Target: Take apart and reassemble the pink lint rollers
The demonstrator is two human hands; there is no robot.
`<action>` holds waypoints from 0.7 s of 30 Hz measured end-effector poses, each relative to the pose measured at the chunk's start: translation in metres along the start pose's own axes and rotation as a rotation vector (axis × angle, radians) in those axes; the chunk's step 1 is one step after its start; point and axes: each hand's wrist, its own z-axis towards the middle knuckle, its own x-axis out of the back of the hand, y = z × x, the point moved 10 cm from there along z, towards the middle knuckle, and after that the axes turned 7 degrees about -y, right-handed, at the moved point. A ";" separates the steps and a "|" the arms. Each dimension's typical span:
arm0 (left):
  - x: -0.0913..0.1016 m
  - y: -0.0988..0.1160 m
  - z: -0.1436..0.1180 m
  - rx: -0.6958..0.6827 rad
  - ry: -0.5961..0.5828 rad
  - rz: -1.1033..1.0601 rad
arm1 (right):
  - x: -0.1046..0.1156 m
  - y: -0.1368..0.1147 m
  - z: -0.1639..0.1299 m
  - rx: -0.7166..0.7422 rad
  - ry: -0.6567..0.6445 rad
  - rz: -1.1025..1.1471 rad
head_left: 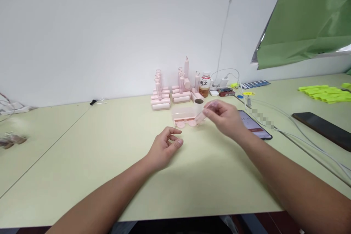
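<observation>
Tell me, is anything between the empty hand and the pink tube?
Nothing visible is. The left hand rests on the table, and only bare tabletop lies between it and the pink tube that the right hand holds.

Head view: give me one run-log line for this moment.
right hand: holds pink tube above pink tray | left hand: empty, curled, resting on table | phone: beside right hand

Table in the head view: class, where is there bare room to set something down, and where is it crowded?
Bare: the table left of the left hand, and the near strip between both forearms. Crowded: behind the right hand, which holds a pink tube, stand pink blocks and a bottle; to the right lie a phone and cables.
</observation>
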 end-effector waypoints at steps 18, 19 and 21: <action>-0.002 -0.002 0.000 0.035 -0.050 0.207 | -0.016 0.069 0.028 -0.188 -0.099 -0.503; -0.001 -0.002 0.000 0.037 -0.050 0.209 | -0.016 0.071 0.029 -0.191 -0.096 -0.506; -0.001 -0.002 0.001 0.042 -0.051 0.210 | -0.016 0.074 0.030 -0.197 -0.092 -0.509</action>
